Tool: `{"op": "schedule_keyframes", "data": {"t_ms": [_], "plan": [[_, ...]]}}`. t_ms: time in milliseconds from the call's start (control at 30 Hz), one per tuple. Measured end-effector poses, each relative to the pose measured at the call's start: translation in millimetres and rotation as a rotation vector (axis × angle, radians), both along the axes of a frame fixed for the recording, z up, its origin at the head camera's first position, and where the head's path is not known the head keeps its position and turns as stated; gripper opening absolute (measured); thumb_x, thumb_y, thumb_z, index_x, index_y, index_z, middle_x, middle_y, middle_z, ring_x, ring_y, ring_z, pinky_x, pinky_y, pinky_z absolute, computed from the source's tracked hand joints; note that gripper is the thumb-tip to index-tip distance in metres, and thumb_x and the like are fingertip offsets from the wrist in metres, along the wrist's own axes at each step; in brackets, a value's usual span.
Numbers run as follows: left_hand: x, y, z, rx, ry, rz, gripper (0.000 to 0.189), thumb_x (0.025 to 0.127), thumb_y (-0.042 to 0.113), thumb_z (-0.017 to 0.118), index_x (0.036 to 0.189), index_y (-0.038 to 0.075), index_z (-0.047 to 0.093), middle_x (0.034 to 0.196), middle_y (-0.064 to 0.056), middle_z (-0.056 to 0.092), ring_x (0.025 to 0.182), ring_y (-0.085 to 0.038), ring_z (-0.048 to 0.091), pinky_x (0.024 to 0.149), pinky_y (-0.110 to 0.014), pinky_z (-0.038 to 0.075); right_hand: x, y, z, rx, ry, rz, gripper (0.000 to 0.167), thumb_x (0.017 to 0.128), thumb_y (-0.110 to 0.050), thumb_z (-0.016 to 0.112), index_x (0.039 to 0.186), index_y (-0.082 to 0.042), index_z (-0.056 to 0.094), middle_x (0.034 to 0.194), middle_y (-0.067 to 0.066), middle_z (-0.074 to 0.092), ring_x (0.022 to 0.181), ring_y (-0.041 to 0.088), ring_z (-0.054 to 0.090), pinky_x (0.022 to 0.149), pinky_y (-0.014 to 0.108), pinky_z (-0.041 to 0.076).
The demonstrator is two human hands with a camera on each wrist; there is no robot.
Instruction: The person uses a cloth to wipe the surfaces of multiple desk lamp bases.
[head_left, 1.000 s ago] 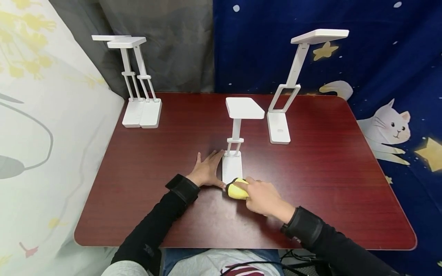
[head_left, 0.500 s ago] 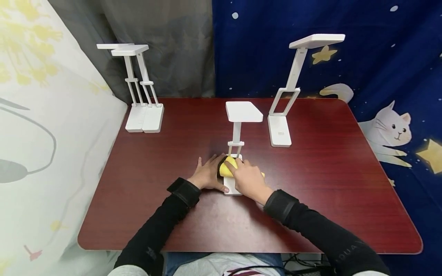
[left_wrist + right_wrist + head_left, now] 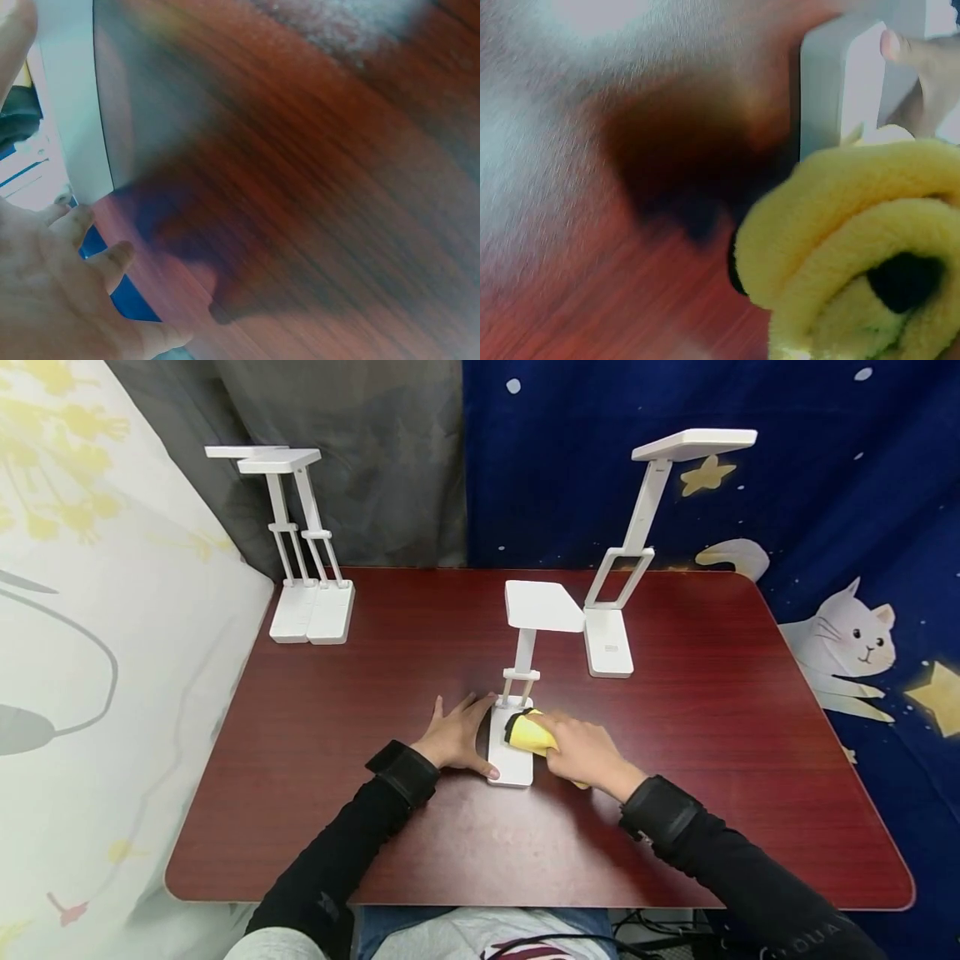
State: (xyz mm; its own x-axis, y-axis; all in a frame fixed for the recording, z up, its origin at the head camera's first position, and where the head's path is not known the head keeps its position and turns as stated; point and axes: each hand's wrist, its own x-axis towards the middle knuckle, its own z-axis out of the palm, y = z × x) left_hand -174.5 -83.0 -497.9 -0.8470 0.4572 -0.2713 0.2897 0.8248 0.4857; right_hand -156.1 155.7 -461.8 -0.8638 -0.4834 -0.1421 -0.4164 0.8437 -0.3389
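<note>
A white folding desk lamp (image 3: 512,766) stands in the middle of the table, its head (image 3: 543,606) above the base. Beside the base, my left hand (image 3: 453,737) spreads its fingers; the thumb rests on the near left corner and the index finger touches by the far left corner. Those spread fingers (image 3: 112,262) show in the left wrist view too. My right hand (image 3: 581,752) grips a bunched yellow cleaning cloth (image 3: 528,735) with black edging, lying against the top of the base. In the right wrist view the fluffy cloth (image 3: 840,202) hides my right fingers.
Two white lamps (image 3: 311,610) stand side by side at the table's back left. Another white lamp (image 3: 609,643) stands behind and right of the middle one, near its head. The red-brown table (image 3: 720,793) backs onto grey and blue curtains.
The cloth moved from the base's near end up over its far part, then back right and toward me. The middle lamp has shifted slightly right. My left hand stays beside the base.
</note>
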Motion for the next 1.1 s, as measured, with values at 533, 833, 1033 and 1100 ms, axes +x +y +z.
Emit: {"op": "schedule_keyframes", "data": {"t_ms": [533,833,1033,1100], "plan": [[-0.4,0.7,0.6,-0.016,-0.009,0.015,0.128,0.067,0.05,0.097,0.167,0.014,0.024,0.17,-0.009,0.035,0.162,-0.027,0.024,0.125,-0.073,0.002,-7.2,0,0.7,0.086,0.118,-0.018,0.063,0.081,-0.008,0.063,0.144,-0.012,0.062,0.122,0.022,0.069,0.087,0.039,0.072,0.062,0.055,0.057],[2.1,0.1,1.0,-0.003,-0.003,0.018,0.127,0.067,0.048,0.097,0.167,0.016,0.026,0.17,-0.009,0.037,0.162,-0.027,0.024,0.125,-0.073,0.003,18.9,1,-10.7,0.059,0.149,-0.005,0.064,0.079,-0.005,0.063,0.143,-0.009,0.063,0.132,0.023,0.068,0.092,0.044,0.072,0.062,0.056,0.058],[2.5,0.1,-0.6,0.014,-0.002,-0.011,0.127,0.066,0.048,0.098,0.166,0.015,0.027,0.169,-0.011,0.038,0.162,-0.029,0.025,0.124,-0.075,0.004,37.2,5,-15.4,0.048,0.199,-0.003,0.063,0.077,-0.005,0.068,0.14,-0.01,0.065,0.122,0.021,0.07,0.088,0.041,0.071,0.059,0.055,0.057],[2.4,-0.4,-0.9,0.018,-0.002,-0.01,0.127,0.065,0.048,0.098,0.166,0.014,0.028,0.169,-0.011,0.038,0.161,-0.029,0.025,0.124,-0.075,0.004,43.9,5,-16.4,0.042,0.198,0.007,0.063,0.077,-0.005,0.069,0.139,-0.011,0.066,0.119,0.02,0.07,0.087,0.039,0.071,0.058,0.054,0.057]]}}
